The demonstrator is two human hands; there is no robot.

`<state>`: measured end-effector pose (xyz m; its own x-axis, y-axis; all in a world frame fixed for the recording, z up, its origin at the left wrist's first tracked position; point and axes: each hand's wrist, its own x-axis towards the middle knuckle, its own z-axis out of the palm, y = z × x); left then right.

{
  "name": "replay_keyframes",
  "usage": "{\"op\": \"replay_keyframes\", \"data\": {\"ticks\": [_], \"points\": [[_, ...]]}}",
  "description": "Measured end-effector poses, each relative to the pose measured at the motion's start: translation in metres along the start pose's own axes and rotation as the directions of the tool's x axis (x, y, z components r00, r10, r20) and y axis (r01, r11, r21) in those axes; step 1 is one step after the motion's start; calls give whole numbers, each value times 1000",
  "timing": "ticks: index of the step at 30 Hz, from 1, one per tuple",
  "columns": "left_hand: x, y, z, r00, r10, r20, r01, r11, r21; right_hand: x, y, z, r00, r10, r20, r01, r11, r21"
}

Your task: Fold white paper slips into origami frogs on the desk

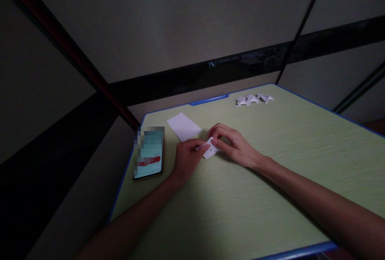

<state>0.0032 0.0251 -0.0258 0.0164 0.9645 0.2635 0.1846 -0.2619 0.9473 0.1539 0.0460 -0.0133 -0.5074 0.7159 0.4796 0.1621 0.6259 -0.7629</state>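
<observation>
Between my two hands is a small folded piece of white paper [210, 152], held just above or on the table. My left hand [189, 158] pinches its left edge between thumb and fingers. From the right, my right hand [233, 146] grips the upper right part, thumb on top and fingers curled behind. Parts of the paper are covered by my fingertips, so its full shape is hidden. A flat white sheet of paper [183, 127] lies just beyond my left hand. Three folded paper figures [252, 99] stand in a row at the far side.
A phone [149, 154] with a lit, partly blurred screen lies at the table's left edge. The light green table [294, 140] has a blue rim and a blue strip [209, 99] at the back. Dark-banded panels [192, 19] rise close behind it.
</observation>
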Motion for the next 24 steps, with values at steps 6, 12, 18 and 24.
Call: {"op": "replay_keyframes", "data": {"ticks": [6, 12, 18, 24], "points": [[2, 3, 1, 995, -98, -4, 98, 995, -20, 0, 0, 5, 991, 131, 27, -134, 984, 122], [5, -6, -4, 981, -186, -46, 177, 973, -150, -1, 10, 12, 979, 199, 36, -202, 953, 227], [7, -13, -3, 970, -245, 0, 234, 929, -286, -1, 13, 11, 988, 147, -48, -136, 974, 182], [7, -10, -3, 964, -262, 35, 260, 916, -306, -1, 8, 14, 988, 122, -97, -109, 985, 134]]}}
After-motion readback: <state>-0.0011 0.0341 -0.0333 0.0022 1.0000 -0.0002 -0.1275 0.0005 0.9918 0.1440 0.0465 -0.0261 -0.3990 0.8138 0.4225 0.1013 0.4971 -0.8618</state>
